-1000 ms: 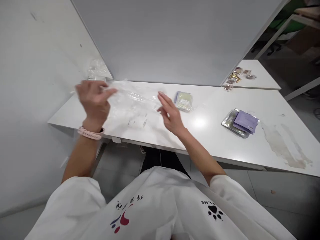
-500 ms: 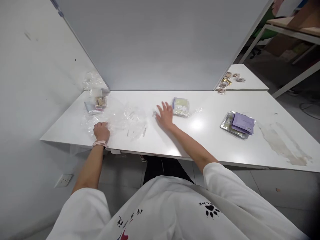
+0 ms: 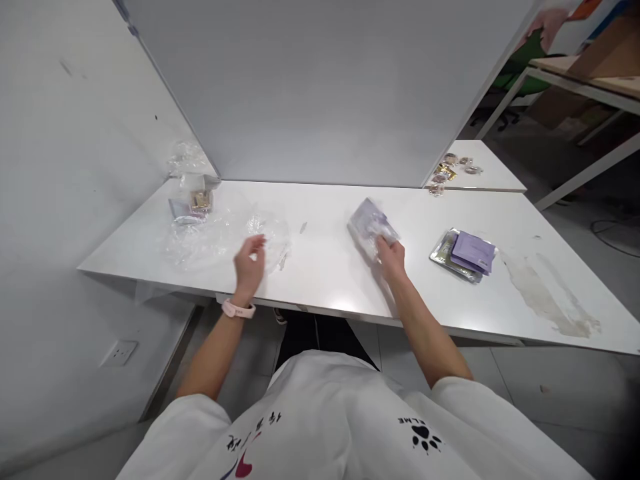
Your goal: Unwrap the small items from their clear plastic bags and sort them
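My right hand (image 3: pixel 391 257) is closed on the gathered end of a clear plastic bag (image 3: pixel 376 235). A purple packet (image 3: pixel 367 212) lies inside that bag, its outline blurred by motion. My left hand (image 3: pixel 249 265), a pink band (image 3: pixel 239 309) at its wrist, hovers over the table's front part, fingers loosely curled and apart from the thumb, nothing visible in them. Crumpled clear plastic bags (image 3: pixel 215 240) spread out beside and behind it. Right of my right hand, purple packets (image 3: pixel 473 252) rest on silver-edged green packets (image 3: pixel 445 253).
A grey panel (image 3: pixel 325 93) rises along the back of the white table (image 3: pixel 320 267). At the back left stand small packets with a gold item (image 3: pixel 201 200). Several small wrapped pieces (image 3: pixel 440 179) lie behind the panel's right edge. A pale stain (image 3: pixel 545 293) marks the right side.
My right hand has moved right and taken hold of the bagged packets, which now tilt with purple showing. My left hand has left the crumpled plastic and moved right.
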Demonstrator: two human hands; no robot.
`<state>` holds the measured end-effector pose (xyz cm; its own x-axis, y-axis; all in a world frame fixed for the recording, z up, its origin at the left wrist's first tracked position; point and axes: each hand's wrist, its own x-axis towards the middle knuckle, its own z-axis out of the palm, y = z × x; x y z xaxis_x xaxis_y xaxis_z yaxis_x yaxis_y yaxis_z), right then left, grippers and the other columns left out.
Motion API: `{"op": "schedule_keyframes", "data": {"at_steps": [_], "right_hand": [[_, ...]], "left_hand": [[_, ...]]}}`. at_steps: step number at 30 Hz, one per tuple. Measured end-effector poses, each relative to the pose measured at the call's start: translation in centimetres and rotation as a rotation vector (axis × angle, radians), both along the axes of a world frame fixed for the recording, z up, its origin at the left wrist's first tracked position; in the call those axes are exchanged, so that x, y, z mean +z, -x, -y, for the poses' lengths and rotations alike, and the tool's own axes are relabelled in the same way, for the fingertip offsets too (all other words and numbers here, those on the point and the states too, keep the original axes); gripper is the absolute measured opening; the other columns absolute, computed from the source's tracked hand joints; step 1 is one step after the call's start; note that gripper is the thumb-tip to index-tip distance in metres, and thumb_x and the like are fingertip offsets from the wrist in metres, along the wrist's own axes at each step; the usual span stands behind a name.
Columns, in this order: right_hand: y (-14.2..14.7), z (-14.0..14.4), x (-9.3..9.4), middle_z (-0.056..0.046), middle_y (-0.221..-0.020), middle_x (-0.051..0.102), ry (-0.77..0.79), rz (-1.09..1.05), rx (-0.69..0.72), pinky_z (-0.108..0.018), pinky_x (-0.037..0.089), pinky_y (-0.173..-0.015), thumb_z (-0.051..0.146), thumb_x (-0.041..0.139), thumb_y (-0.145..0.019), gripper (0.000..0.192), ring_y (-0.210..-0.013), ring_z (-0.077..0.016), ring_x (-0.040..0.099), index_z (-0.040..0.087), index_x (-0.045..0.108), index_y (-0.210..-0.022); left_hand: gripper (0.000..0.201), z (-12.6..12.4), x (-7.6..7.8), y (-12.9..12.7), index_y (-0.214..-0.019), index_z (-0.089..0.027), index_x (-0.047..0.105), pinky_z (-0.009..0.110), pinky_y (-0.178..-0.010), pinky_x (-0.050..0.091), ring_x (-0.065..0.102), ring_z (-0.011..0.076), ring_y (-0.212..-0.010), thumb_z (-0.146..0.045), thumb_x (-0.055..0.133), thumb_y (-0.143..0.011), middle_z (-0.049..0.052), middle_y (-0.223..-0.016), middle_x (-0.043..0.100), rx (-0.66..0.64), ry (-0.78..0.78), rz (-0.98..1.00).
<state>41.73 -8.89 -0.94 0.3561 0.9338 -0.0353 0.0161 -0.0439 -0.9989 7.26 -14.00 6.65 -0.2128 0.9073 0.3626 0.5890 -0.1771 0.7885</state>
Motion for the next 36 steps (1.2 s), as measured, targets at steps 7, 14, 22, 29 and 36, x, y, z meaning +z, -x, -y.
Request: {"op": "schedule_keyframes", "data": {"at_steps": [7, 14, 22, 29, 36], "right_hand": [[1.7, 11.7, 0.4, -0.005, -0.101, 0.075, 0.060, -0.586, 0.082, -0.038, 0.058, -0.083, 0.047, 0.083, -0.070, 0.047, -0.093, -0.0240, 0.071, 0.020, 0.070, -0.106], [-1.1, 12.4, -0.4, -0.013, -0.129, 0.065, 0.063, -0.056, -0.007, -0.047, 0.052, -0.096, 0.053, 0.080, -0.070, 0.088, -0.115, -0.0309, 0.063, 0.019, 0.048, -0.144], [-2.8, 10.5, 0.2, -0.015, -0.140, 0.055, -0.094, 0.902, 0.023, -0.063, 0.019, -0.115, 0.062, 0.058, -0.086, 0.076, -0.141, -0.0366, 0.036, 0.024, 0.041, -0.149], [-4.1, 12.2, 2.2, -0.007, -0.102, 0.070, -0.177, 0.594, 0.202, -0.053, 0.037, -0.108, 0.052, 0.058, -0.090, 0.028, -0.113, -0.0291, 0.059, 0.027, 0.071, -0.088], [-9.9, 18.6, 3.5, -0.009, -0.096, 0.075, 0.135, 0.127, 0.683, -0.051, 0.052, -0.099, 0.057, 0.064, -0.088, 0.032, -0.109, -0.0306, 0.067, 0.027, 0.073, -0.091]], "left_hand": [[0.038, 2.3, -3.3, -13.3, -0.128, -0.026, 0.060, 0.040, -0.101, 0.051, 0.053, 0.0239, -0.129, -0.036, 0.065, -0.091, 0.008, -0.138, 0.059, -0.419, 0.116, 0.077], [0.044, 1.2, -5.5, -16.8, -0.127, -0.024, 0.061, 0.046, -0.111, 0.040, 0.049, 0.0279, -0.131, -0.026, 0.072, -0.085, 0.007, -0.137, 0.060, -0.601, 0.211, -0.194], [0.049, 0.7, -7.0, -16.4, -0.143, -0.024, 0.051, 0.042, -0.109, 0.038, 0.048, 0.0252, -0.131, -0.017, 0.047, -0.094, 0.006, -0.143, 0.056, -0.584, 0.192, -0.347], [0.045, 0.3, -6.9, -16.3, -0.142, -0.025, 0.054, 0.044, -0.104, 0.037, 0.049, 0.0272, -0.127, -0.026, 0.033, -0.103, 0.006, -0.145, 0.055, -0.536, 0.138, -0.520], [0.044, 0.1, -7.2, -16.3, -0.141, -0.025, 0.055, 0.042, -0.107, 0.035, 0.049, 0.0254, -0.128, -0.027, 0.031, -0.104, 0.006, -0.144, 0.056, -0.524, 0.139, -0.529]]}}
